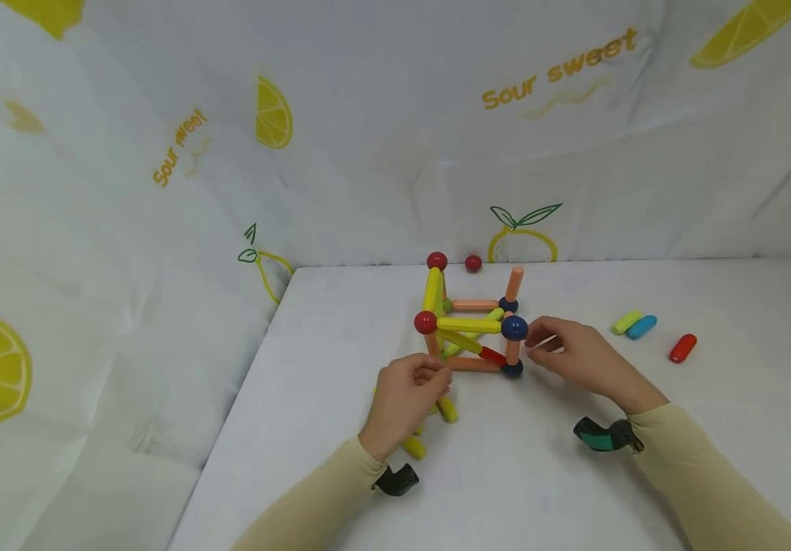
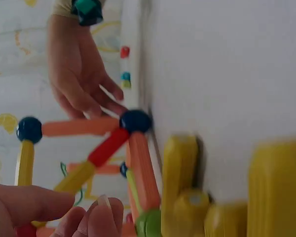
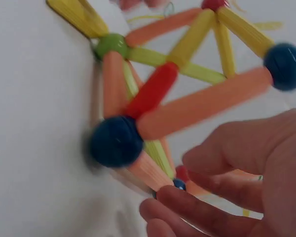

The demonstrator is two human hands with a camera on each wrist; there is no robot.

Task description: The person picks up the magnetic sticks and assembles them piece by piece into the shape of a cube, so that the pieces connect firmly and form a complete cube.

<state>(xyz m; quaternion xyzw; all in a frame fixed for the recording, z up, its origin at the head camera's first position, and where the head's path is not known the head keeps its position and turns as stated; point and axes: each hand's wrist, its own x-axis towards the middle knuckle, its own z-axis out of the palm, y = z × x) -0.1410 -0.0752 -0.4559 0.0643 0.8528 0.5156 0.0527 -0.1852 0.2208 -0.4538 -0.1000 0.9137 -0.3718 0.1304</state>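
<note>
A box-like frame of magnetic rods and balls stands on the white table. Along its top front a yellow rod [image 1: 469, 325] joins a red ball [image 1: 426, 322] to a dark blue ball [image 1: 514, 328]. A red rod [image 3: 153, 91] slants up from the lower blue ball [image 3: 117, 141], in line with a yellow one. My left hand [image 1: 405, 398] hovers by the lower left front corner, fingers loosely bent, nothing between thumb and fingertips. Beneath it lie several loose yellow rods [image 1: 446, 408]. My right hand [image 1: 581, 356] is beside the frame's right side, thumb and fingers apart and holding nothing.
Off to the right lie a lime rod [image 1: 626, 321], a light blue rod [image 1: 642, 327] and a red rod [image 1: 683, 348]. A loose red ball [image 1: 473, 264] sits behind the frame, near the lemon-print cloth [image 1: 367, 207] at the table's back edge.
</note>
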